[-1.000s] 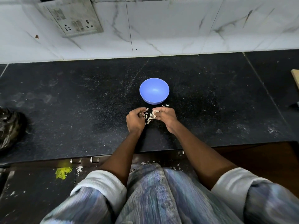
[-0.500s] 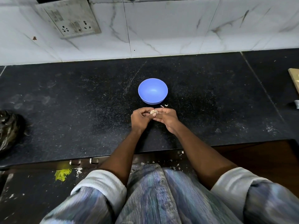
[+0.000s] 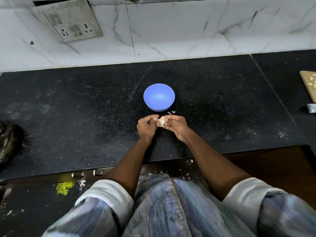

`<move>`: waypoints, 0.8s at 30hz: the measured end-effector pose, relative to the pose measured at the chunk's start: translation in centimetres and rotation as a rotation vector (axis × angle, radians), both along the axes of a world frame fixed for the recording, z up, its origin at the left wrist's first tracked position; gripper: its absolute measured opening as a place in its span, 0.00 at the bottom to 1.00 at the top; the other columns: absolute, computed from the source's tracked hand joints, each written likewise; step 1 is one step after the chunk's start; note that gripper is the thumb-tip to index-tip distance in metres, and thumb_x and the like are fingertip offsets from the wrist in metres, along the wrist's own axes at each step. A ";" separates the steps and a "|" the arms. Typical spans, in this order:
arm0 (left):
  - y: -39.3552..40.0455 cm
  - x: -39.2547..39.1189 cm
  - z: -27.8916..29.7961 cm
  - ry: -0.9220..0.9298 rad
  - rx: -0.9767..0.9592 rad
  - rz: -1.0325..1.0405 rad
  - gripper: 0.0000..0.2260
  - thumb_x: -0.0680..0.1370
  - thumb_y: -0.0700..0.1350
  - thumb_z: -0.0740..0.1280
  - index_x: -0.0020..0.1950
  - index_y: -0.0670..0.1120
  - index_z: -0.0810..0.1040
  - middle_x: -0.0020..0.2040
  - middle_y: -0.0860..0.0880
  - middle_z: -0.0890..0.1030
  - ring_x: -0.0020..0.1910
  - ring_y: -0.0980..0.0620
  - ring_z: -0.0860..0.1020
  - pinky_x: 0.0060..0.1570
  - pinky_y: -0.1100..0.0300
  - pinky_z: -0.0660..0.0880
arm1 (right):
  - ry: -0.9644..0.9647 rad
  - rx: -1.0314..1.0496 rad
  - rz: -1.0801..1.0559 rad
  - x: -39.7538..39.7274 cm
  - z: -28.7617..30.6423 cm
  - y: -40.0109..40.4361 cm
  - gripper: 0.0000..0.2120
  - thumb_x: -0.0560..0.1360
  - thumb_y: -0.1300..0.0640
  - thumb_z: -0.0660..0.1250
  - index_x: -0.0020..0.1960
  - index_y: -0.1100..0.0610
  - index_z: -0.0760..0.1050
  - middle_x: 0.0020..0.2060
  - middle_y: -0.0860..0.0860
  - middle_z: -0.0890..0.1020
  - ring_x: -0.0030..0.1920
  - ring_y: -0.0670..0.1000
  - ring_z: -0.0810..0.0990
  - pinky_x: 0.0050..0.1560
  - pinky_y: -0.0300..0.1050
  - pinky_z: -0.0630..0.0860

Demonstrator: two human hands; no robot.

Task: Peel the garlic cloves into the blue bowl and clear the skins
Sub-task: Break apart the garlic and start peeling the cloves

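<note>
Since a second ago both hands have lifted off the skin pile and now pinch one clove (image 3: 162,121) between them — left hand (image 3: 146,127) and right hand (image 3: 176,126), fingers curled on it, likely to strip skin. The bowl (image 3: 159,97) sits near at 12 o'clock, empty, for an easy drop. Skins (image 3: 171,112) lie at its foot; a board (image 3: 310,84) lies at 3 o'clock — nothing blocks.

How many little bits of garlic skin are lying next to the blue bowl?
3: two skin bits just right-front of the blue bowl, one tiny bit by the left hand. More may hide under the hands.
</note>
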State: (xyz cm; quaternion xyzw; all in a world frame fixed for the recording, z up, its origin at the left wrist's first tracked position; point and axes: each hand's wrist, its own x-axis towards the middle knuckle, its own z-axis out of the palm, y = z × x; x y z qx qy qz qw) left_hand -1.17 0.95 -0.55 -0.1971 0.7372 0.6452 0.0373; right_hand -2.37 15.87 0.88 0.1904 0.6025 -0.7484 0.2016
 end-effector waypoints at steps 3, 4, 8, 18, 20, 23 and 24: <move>0.0 -0.3 -0.2 -0.016 0.000 0.018 0.11 0.84 0.35 0.65 0.56 0.45 0.87 0.44 0.46 0.88 0.40 0.54 0.84 0.48 0.54 0.84 | -0.023 -0.062 -0.030 -0.2 0.1 -0.2 0.14 0.79 0.74 0.62 0.56 0.62 0.82 0.49 0.60 0.86 0.49 0.54 0.87 0.49 0.45 0.84; 0.0 -0.3 0.0 -0.008 -0.021 0.018 0.11 0.83 0.35 0.66 0.56 0.45 0.87 0.44 0.47 0.88 0.40 0.55 0.84 0.48 0.55 0.84 | -0.033 -0.083 -0.044 -0.3 0.2 -0.3 0.13 0.79 0.74 0.62 0.56 0.63 0.82 0.50 0.60 0.86 0.48 0.55 0.87 0.50 0.45 0.84; -0.2 -0.2 0.7 0.025 -0.082 0.040 0.07 0.80 0.38 0.72 0.54 0.46 0.88 0.45 0.51 0.88 0.36 0.62 0.83 0.38 0.66 0.79 | -0.004 -0.106 -0.045 -0.3 0.2 -0.7 0.11 0.78 0.72 0.67 0.58 0.64 0.81 0.48 0.58 0.87 0.49 0.53 0.87 0.53 0.45 0.84; -0.6 0.1 1.0 0.045 -0.018 0.005 0.08 0.73 0.37 0.81 0.52 0.42 0.89 0.42 0.48 0.89 0.39 0.56 0.86 0.40 0.63 0.82 | 0.016 -0.020 -0.009 -0.2 -0.1 -1.2 0.12 0.76 0.72 0.70 0.57 0.63 0.82 0.48 0.57 0.87 0.49 0.53 0.86 0.52 0.45 0.83; -0.7 0.1 0.7 0.045 -0.065 0.007 0.07 0.75 0.37 0.79 0.51 0.44 0.90 0.41 0.49 0.89 0.36 0.57 0.85 0.40 0.62 0.81 | 0.017 -0.021 -0.006 -0.1 -0.3 -1.1 0.11 0.76 0.72 0.70 0.56 0.62 0.82 0.47 0.57 0.87 0.48 0.53 0.86 0.50 0.44 0.83; -0.7 0.3 0.3 0.065 -0.137 -0.013 0.05 0.77 0.37 0.77 0.51 0.45 0.90 0.41 0.51 0.88 0.37 0.57 0.85 0.45 0.59 0.84 | 0.014 -0.002 0.004 -0.1 -0.3 -1.0 0.11 0.77 0.72 0.70 0.58 0.64 0.82 0.51 0.60 0.86 0.52 0.56 0.86 0.53 0.45 0.83; -0.7 0.4 0.2 0.080 -0.171 -0.021 0.06 0.77 0.36 0.76 0.51 0.45 0.89 0.41 0.52 0.88 0.37 0.59 0.85 0.45 0.60 0.84 | 0.010 0.006 0.009 -0.1 -0.4 -1.1 0.12 0.77 0.72 0.69 0.59 0.65 0.81 0.52 0.61 0.86 0.54 0.57 0.86 0.54 0.47 0.83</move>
